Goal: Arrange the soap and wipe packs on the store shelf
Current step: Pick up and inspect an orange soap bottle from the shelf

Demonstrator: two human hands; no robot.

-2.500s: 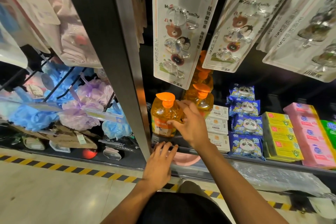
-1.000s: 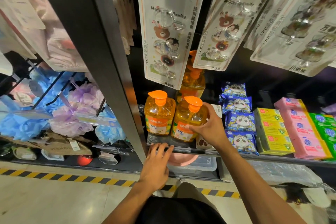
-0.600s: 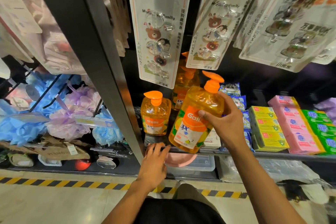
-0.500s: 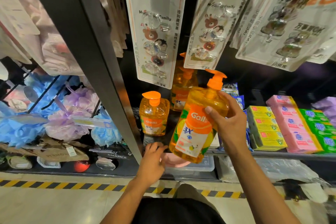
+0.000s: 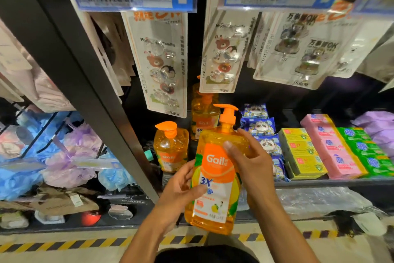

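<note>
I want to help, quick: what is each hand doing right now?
Left hand: holding the orange soap bottle low down.
Right hand: holding the same bottle near its top.

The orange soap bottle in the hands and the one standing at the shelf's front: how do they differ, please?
The held orange plastic pump bottle is off the black shelf, gripped by left hand and right hand, tilted; the front orange plastic shelf bottle stands upright, untouched. The held bottle's pump rises on a neck; the shelf bottle's sits low. Both carry orange Gail labels.
</note>
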